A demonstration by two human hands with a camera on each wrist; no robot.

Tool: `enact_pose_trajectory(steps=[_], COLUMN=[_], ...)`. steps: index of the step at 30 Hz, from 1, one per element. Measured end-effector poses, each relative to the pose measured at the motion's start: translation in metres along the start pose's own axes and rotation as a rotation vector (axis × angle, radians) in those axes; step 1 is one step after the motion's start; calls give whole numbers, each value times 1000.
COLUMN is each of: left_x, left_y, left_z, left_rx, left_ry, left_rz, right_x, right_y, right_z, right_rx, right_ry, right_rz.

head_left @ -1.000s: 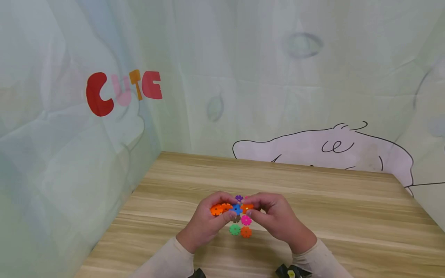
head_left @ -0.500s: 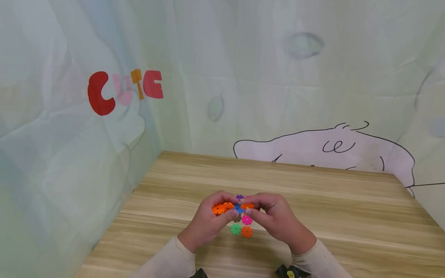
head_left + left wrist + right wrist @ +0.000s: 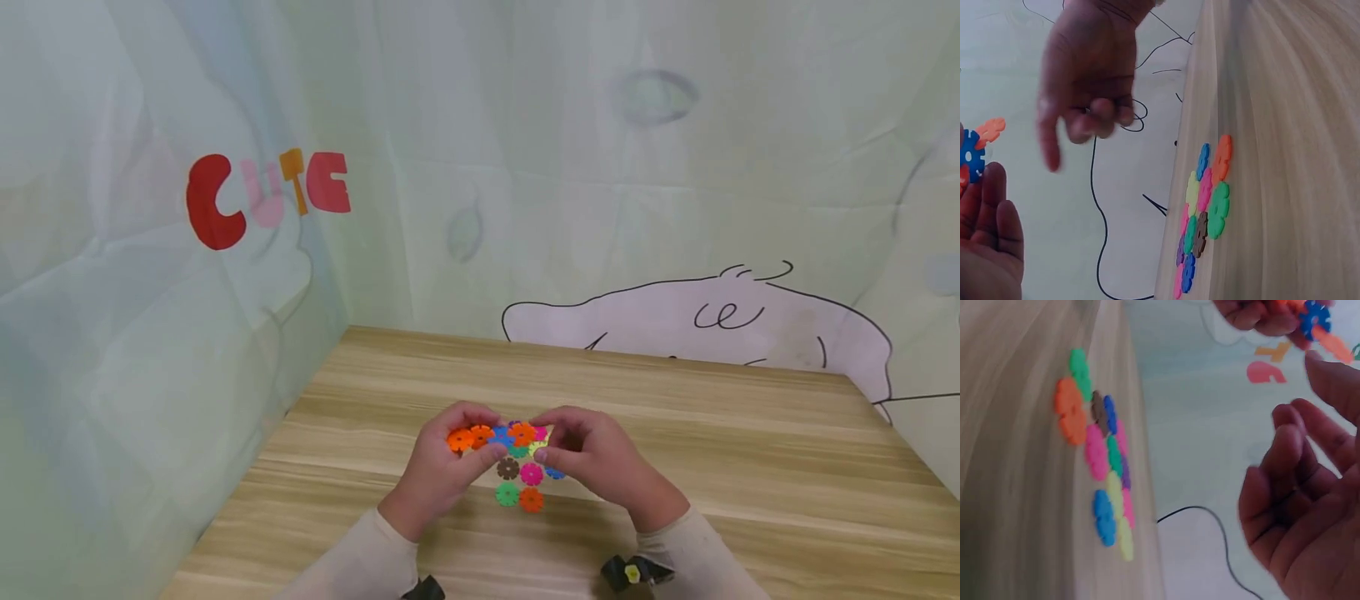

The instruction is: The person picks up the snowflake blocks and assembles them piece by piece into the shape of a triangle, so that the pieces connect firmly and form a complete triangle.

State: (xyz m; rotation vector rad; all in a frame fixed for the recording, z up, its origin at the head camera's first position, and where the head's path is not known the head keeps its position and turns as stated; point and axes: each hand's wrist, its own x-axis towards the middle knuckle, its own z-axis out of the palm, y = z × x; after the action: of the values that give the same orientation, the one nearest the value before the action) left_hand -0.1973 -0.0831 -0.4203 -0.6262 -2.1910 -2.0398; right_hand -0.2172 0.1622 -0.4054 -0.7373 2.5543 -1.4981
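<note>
My left hand (image 3: 433, 467) pinches a short chain of toy snowflake discs, orange ones with a blue disc (image 3: 501, 437) among them. At the chain's right end, an orange disc (image 3: 522, 434) sticks out at an angle from the blue one. My right hand (image 3: 606, 460) is just right of that disc, its fingers loosely bent and holding nothing. The right wrist view shows a gap between its fingertips and the orange disc (image 3: 1333, 344). Part of the chain is hidden by the left fingers.
Below the hands, several loose discs lie flat on the wooden table (image 3: 360, 400), among them a green disc (image 3: 507, 495), a brown disc (image 3: 507, 468) and a pink disc (image 3: 532, 474). Printed cloth walls (image 3: 420, 150) border the table at the back and left.
The right hand has let go of the orange disc at the chain's end and drawn away to the right. The left hand has lifted the chain slightly and moved a little left.
</note>
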Motion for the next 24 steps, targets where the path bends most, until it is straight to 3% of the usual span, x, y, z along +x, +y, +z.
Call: enact_pose_trajectory(steps=[3, 9, 15, 24], left_x=[0, -1, -1, -2], left_y=[0, 2, 3, 3], left_z=[0, 2, 3, 3], left_rx=[-30, -33, -42, -17], left_ry=[-21, -29, -29, -33], left_rz=[-7, -12, -15, -32], right_x=[3, 4, 3, 2], right_y=[9, 19, 24, 25], right_z=[4, 15, 21, 23], right_rx=[-75, -169, -212, -253], right_ry=[-83, -237, -303, -337], right_rz=[80, 133, 167, 192])
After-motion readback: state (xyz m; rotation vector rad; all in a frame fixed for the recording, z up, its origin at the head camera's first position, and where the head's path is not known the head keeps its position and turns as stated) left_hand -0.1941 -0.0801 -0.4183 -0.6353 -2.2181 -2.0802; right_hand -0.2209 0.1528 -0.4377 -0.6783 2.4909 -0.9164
